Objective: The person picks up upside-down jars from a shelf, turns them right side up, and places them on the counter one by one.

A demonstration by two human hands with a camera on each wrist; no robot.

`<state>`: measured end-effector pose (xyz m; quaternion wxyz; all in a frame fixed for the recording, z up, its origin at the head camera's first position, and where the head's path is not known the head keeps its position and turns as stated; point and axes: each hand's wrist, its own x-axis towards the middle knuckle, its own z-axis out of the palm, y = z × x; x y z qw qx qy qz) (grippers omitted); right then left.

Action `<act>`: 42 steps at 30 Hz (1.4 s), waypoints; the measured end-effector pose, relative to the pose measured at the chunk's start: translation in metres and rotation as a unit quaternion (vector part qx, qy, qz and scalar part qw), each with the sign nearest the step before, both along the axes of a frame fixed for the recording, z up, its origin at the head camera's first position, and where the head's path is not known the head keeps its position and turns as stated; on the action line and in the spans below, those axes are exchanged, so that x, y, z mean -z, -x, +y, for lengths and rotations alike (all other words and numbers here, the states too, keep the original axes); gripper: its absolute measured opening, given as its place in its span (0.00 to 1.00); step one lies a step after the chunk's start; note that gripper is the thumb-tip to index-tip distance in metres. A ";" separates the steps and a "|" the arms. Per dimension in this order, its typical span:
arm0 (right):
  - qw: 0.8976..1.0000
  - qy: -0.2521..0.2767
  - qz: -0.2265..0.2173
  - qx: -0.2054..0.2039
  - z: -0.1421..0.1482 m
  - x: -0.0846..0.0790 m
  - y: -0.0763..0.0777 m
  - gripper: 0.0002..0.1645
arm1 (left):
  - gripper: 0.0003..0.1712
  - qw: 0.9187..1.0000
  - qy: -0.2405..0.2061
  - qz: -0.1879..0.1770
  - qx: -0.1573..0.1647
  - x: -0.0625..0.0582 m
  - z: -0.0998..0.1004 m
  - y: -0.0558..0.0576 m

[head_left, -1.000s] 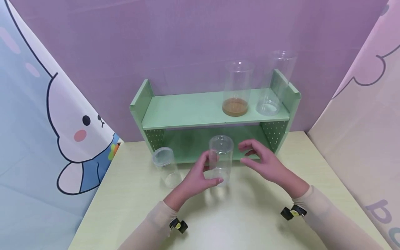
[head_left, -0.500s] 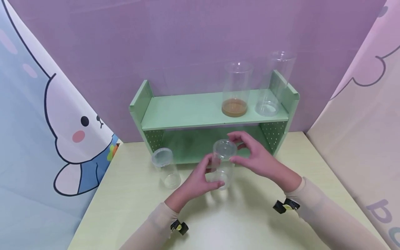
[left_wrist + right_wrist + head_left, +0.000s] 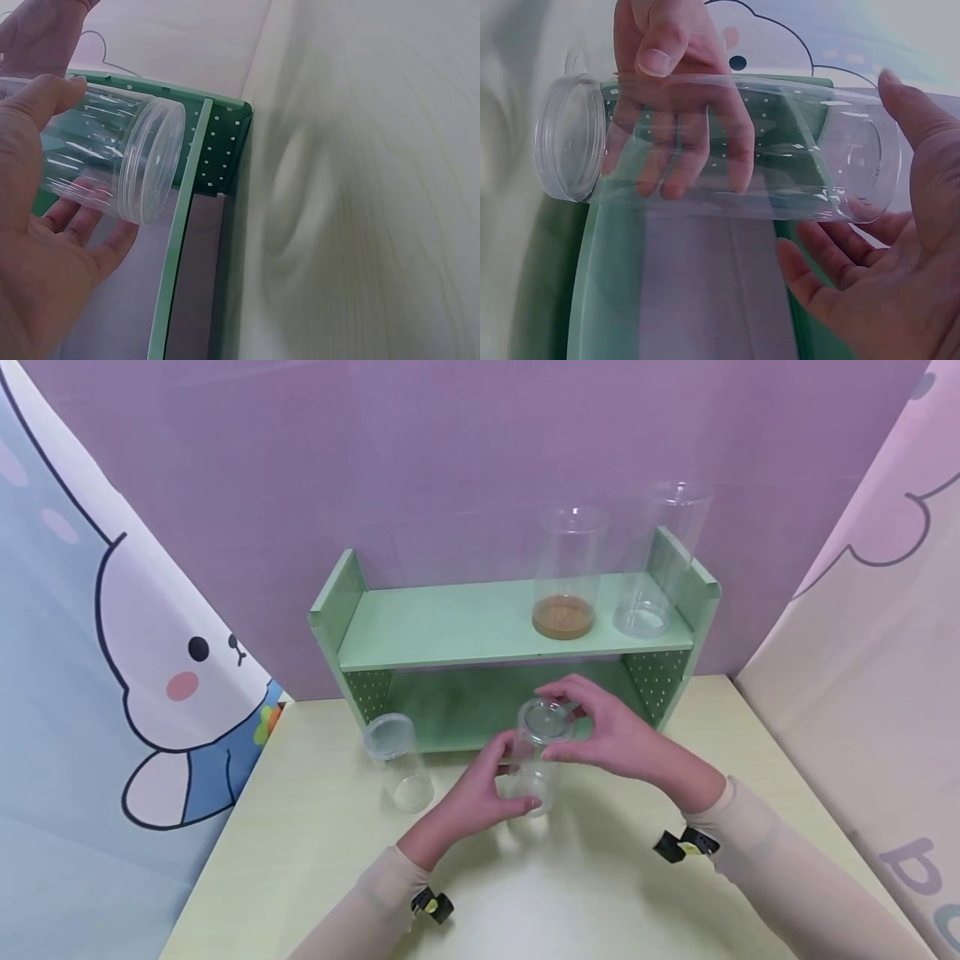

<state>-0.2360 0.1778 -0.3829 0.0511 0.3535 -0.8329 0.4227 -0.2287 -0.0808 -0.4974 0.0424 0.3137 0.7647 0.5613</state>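
A clear plastic jar (image 3: 534, 768) is held upside down in front of the shelf unit, its thick-rimmed lid (image 3: 570, 139) at the lower end. My left hand (image 3: 480, 789) grips its lower half, thumb on the near side and fingers behind, seen through the plastic in the right wrist view. Around the upper end, at the jar's base (image 3: 866, 157), my right hand (image 3: 607, 727) curls its thumb and fingers. The left wrist view shows the lid end apart from the tabletop. Another clear jar (image 3: 408, 777) stands on the table left of my left hand.
A green two-tier shelf unit (image 3: 442, 622) stands behind the hands. On its upper board, at the right, are a tall clear container (image 3: 566, 560) with a brown layer at the bottom and a second clear container (image 3: 645, 597). The pale table (image 3: 300, 827) reaches toward me.
My right hand has moved left from beside the jar and now holds its upper end. The jar has shifted slightly right, its top tipping toward me. The left hand keeps its grip.
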 end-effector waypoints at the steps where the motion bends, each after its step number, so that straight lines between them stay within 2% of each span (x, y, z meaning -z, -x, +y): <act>1: 1.000 -0.005 0.002 0.000 0.000 0.000 0.000 0.44 | 0.54 1.000 0.001 0.000 0.000 0.000 0.000 0.000; 5: 1.000 -0.012 0.007 0.004 -0.001 -0.002 0.000 0.42 | 0.54 1.000 0.009 0.003 -0.003 -0.001 0.000 0.000; 11: 1.000 0.006 0.012 0.018 0.000 -0.003 -0.001 0.37 | 0.53 0.999 0.030 0.017 -0.014 -0.002 -0.002 0.000; 23: 0.998 0.057 0.011 0.034 0.012 -0.010 -0.001 0.34 | 0.54 0.999 0.045 0.011 -0.009 0.007 -0.004 0.000; 30: 0.997 0.076 0.013 0.031 0.018 -0.011 0.001 0.34 | 0.54 0.999 0.048 0.006 -0.017 0.006 -0.006 0.001; 35: 0.996 0.087 0.001 0.027 0.025 -0.010 0.002 0.34 | 0.53 0.999 0.032 0.001 -0.020 0.006 -0.009 0.001; 42: 0.990 0.129 -0.057 0.006 0.048 -0.004 0.001 0.32 | 0.49 0.999 -0.031 -0.006 -0.023 0.003 -0.016 0.003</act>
